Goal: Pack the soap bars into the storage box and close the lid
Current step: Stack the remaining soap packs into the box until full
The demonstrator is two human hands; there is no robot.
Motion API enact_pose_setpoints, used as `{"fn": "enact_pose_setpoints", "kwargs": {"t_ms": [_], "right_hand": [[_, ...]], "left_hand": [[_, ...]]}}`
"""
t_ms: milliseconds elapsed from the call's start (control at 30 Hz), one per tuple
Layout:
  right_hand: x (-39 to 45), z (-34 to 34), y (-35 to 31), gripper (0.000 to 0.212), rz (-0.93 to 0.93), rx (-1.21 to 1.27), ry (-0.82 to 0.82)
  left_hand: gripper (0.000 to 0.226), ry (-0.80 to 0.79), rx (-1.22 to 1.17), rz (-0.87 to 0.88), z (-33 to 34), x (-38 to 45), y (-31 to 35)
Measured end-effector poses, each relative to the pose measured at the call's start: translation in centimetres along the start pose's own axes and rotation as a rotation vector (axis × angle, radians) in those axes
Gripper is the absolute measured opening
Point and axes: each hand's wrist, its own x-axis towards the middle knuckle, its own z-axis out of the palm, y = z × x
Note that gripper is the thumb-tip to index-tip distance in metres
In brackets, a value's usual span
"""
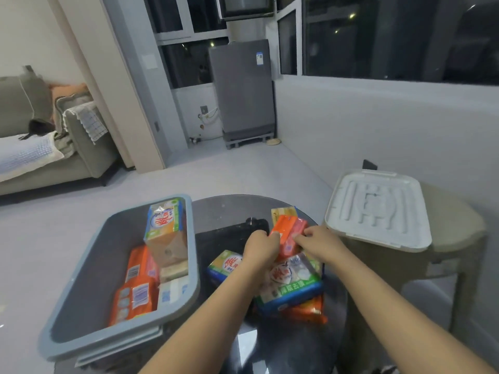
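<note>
I'm gripping the orange soap pack (286,230) with both hands over the dark round bench (216,211): left hand (261,248) is curling round its near-left edge, right hand (321,240) is pinching the right side. Neither grip is carrying anything else.

Storage box (89,268) is sitting open at the left, its rim touching or overlapping the bench edge (can't tell which). It's already holding several packs: orange ones (136,287) lying flat along the near side, a green-and-yellow pack (164,225) leaning upright against the right wall. The left half of the box floor is looking bare.

More soap is waiting on the bench: a blue-green pack (291,282) just below my hands, a smaller one (225,265) beside my left wrist, an orange pack (307,310) underneath the pile. The lid (378,209) is resting on the stool (459,238) at the right, well apart from the box.

My take on doing this step well:
- Keeping both hands on the pack while lifting, since the wrapper looks slick.
- Lifting straight up first, so the pile underneath isn't dragging along.
- Aiming for the bare left side and laying the pack flat (upright ones may block the lid).
- Watching the leaning pack, as a nudge could tip it.

Roughly half still to pack, I'd judge, then the lid.
</note>
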Motion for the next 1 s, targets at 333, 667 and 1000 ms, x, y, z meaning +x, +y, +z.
{"fn": "enact_pose_setpoints", "kwargs": {"t_ms": [333, 667, 1000], "right_hand": [[-0.1, 1.5, 0.0, 0.039, -0.067, 0.283, 0.043], [-2.1, -1.6, 0.1, 0.046, -0.024, 0.669, 0.028], [-4.4, -3.0, 2.3, 0.045, 0.026, 0.684, 0.094]], "left_hand": [[0.027, 0.002, -0.208, 0.049, -0.5, 0.8, -0.6], [0.019, -0.145, -0.042, 0.294, -1.9, -2.0, -1.5], [0.029, -0.191, 0.606, 0.221, -1.2, -2.9, -1.3]]}}
